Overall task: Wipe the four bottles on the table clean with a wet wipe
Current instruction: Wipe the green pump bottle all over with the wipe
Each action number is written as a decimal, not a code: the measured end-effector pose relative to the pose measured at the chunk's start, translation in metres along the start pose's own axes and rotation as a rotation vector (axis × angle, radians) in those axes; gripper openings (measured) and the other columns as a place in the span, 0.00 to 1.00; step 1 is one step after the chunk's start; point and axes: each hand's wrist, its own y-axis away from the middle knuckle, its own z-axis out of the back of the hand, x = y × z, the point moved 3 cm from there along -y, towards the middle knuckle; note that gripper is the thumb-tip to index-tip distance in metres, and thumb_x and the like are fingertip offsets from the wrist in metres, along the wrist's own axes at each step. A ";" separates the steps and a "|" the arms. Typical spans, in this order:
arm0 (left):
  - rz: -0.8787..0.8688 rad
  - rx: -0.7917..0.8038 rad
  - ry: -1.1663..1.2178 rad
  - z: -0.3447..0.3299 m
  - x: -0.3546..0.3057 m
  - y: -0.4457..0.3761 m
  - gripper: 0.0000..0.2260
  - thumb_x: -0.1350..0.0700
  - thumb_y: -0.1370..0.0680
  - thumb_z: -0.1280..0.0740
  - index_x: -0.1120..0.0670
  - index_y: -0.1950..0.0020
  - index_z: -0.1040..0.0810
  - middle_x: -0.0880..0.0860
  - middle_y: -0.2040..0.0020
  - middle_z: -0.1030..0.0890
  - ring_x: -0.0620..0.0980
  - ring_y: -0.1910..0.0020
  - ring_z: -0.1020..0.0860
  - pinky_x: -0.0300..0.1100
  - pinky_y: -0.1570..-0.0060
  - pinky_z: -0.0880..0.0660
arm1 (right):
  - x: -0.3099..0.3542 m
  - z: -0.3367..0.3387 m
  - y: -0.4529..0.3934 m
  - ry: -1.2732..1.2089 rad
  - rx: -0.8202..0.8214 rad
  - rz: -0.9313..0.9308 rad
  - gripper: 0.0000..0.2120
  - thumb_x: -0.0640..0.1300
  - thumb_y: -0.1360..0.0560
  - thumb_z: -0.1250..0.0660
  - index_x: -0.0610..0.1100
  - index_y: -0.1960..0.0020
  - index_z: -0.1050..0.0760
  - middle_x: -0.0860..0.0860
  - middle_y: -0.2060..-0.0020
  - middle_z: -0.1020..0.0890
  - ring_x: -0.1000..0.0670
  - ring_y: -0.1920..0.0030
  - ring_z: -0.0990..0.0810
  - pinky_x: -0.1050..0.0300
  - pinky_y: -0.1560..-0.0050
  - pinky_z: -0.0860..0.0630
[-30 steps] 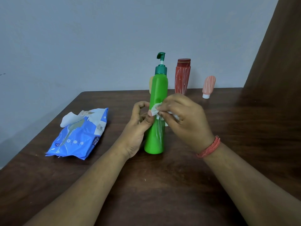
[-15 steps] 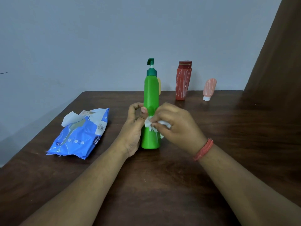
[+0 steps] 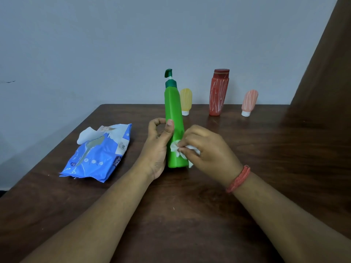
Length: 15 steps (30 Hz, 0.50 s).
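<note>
The green bottle [image 3: 173,118] stood upright near the middle of the table [image 3: 284,149], its base on the dark brown wood and its dark green pump top pointing left. The left hand [image 3: 158,149] gripped its lower half from the left, thumb laid up the front of the bottle and the other fingers curled round behind it. The right hand [image 3: 206,149] pinched a crumpled white wet wipe [image 3: 177,149] between thumb and fingertips and pressed it against the lower right side of the bottle, just above the base. A red thread band [image 3: 238,179] circled the right wrist. The table was dark, grained wood; it ran back to a plain grey-blue wall [image 3: 114,44], and a brown panel [image 3: 326,73] rose past the far right corner. There were four bottles in all. Besides the green one, three stood in a row along the far edge: one small yellow bottle [image 3: 186,101] on its white cap, partly hidden behind the green bottle; one taller red bottle [image 3: 218,93] with white streaks, further right; and one small pink bottle [image 3: 249,102] on its white cap, tilted, nearest the far right corner. The three were apart from each other. One blue pack of wipes [image 3: 98,158] lay flat toward the left edge, well apart from the hands, with a single white wipe [image 3: 86,134] sticking out of its far end.
</note>
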 end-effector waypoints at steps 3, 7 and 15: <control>-0.013 -0.017 0.001 0.001 0.000 0.001 0.16 0.46 0.26 0.34 0.51 0.43 0.33 0.47 0.62 0.17 0.45 0.64 0.19 0.42 0.64 0.21 | 0.003 -0.002 -0.001 -0.027 0.054 0.021 0.01 0.39 0.25 0.28 0.41 0.55 0.18 0.49 0.56 0.21 0.50 0.56 0.20 0.48 0.56 0.22; -0.032 -0.037 -0.013 0.005 -0.001 -0.001 0.16 0.46 0.26 0.34 0.51 0.43 0.33 0.44 0.62 0.17 0.43 0.63 0.19 0.40 0.62 0.21 | -0.002 0.000 0.005 -0.066 0.207 0.065 0.02 0.41 0.25 0.27 0.42 0.55 0.17 0.51 0.56 0.21 0.53 0.56 0.20 0.52 0.56 0.22; 0.017 -0.141 0.010 0.011 0.008 -0.003 0.10 0.45 0.17 0.41 0.51 0.46 0.31 0.53 0.52 0.20 0.51 0.52 0.20 0.51 0.49 0.23 | 0.003 -0.009 0.004 -0.048 0.149 0.056 0.02 0.40 0.25 0.28 0.42 0.54 0.17 0.50 0.56 0.21 0.52 0.55 0.20 0.51 0.55 0.22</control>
